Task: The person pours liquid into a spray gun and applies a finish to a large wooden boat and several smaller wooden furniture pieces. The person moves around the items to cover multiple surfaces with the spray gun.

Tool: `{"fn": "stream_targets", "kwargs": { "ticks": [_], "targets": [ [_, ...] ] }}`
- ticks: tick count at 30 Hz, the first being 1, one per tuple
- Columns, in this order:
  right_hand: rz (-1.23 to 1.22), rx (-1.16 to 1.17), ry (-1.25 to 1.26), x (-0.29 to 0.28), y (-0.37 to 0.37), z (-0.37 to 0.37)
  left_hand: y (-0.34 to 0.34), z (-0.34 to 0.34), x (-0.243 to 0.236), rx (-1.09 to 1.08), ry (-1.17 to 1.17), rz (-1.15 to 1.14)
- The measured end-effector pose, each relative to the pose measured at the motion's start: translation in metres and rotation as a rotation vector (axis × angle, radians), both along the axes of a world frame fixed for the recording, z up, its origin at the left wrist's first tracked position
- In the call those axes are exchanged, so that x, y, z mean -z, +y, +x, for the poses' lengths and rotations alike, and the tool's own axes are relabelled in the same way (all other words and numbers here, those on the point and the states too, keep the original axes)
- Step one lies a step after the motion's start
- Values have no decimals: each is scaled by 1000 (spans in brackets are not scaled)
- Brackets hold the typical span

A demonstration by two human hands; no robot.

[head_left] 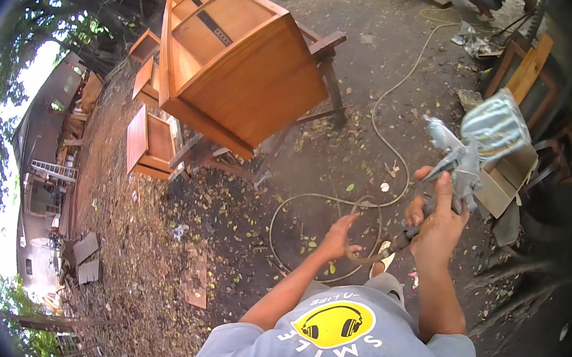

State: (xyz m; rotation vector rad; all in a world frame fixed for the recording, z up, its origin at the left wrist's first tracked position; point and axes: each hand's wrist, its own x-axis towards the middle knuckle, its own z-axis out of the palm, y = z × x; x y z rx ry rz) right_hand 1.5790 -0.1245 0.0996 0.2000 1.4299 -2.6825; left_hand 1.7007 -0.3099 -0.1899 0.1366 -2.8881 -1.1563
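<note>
Two bare hands show, palms mostly hidden. Right hand [438, 219] covers much of the handle of a grey, stained spray gun [466, 171]; trigger hard to make out. Beside the gun's head, a pale, ribbed container [495, 127], blurred; cannot tell if it joins the gun or sits beyond it. Cardboard box [509, 181] behind, partly covered. One foot largely hidden below the hands. Another person [484, 0] cut off at the top edge, upper right.

Pose: right forearm comes up from the grey shirt [386, 356], wrist roughly straight, fingers wrapped round the gun, which is raised ahead and right of the body. Left forearm reaches forward and inward; left hand [340, 240] held low, fingers spread, just beside the hose [365, 261]. Contact there: cannot tell. Hose runs from the gun's lower end and loops over leaf-strewn dirt [329, 162].

Orange-brown wooden cabinet [247, 84] ahead and left, well apart from the gun, resting on wooden stands partly hidden beneath it. Wooden drawers [152, 140] on its left side.
</note>
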Motion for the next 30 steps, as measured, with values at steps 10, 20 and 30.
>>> {"fn": "stream_targets", "kwargs": {
  "ticks": [10, 20, 30],
  "targets": [
    [139, 120, 325, -82, 23, 74, -44, 159, 84, 26, -230, -100],
    [361, 36, 519, -103, -3, 196, -38, 618, 121, -1069, -177, -122],
    [385, -39, 568, -111, -139, 250, -110, 783, 86, -2420, 78, 142]
  ]
}}
